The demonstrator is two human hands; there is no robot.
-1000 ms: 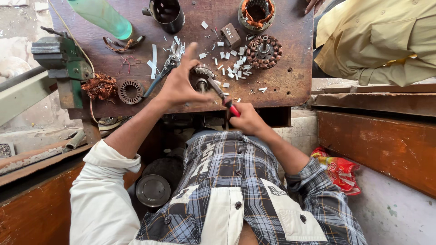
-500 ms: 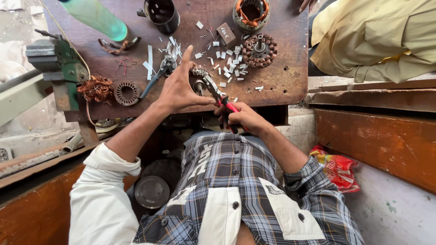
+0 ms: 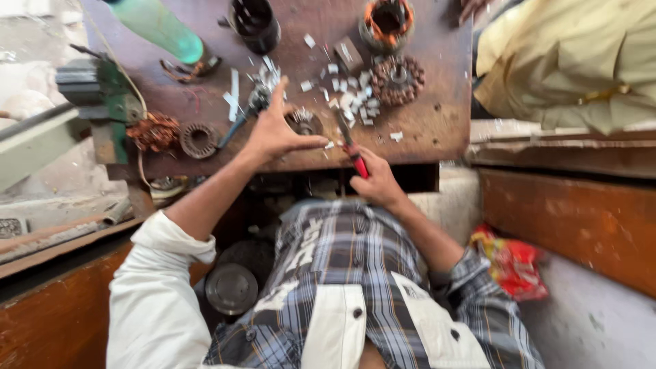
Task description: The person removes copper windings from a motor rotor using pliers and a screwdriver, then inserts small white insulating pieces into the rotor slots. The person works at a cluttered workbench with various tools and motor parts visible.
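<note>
My left hand [image 3: 277, 131] rests on the brown workbench [image 3: 437, 126] with fingers spread, its fingertips touching a small round wound stator [image 3: 303, 121] near the front edge. My right hand [image 3: 377, 183] grips the red handle of a pair of pliers [image 3: 350, 145], whose dark jaws point up toward that stator. Small white paper slips [image 3: 352, 102] lie scattered just beyond it.
A green bottle [image 3: 157, 26], a dark cup [image 3: 254, 24], a copper-wound stator [image 3: 387, 19] and a rotor [image 3: 398, 79] sit farther back. A green vise [image 3: 102, 96], copper wire tangle [image 3: 154, 131] and ring core [image 3: 199, 140] are left. Another person in yellow [image 3: 581, 61] sits right. A red packet [image 3: 512, 263] lies below.
The view has shifted slightly; my left hand has spread wider over the small stator, and the pliers in my right hand stay pointed at it.
</note>
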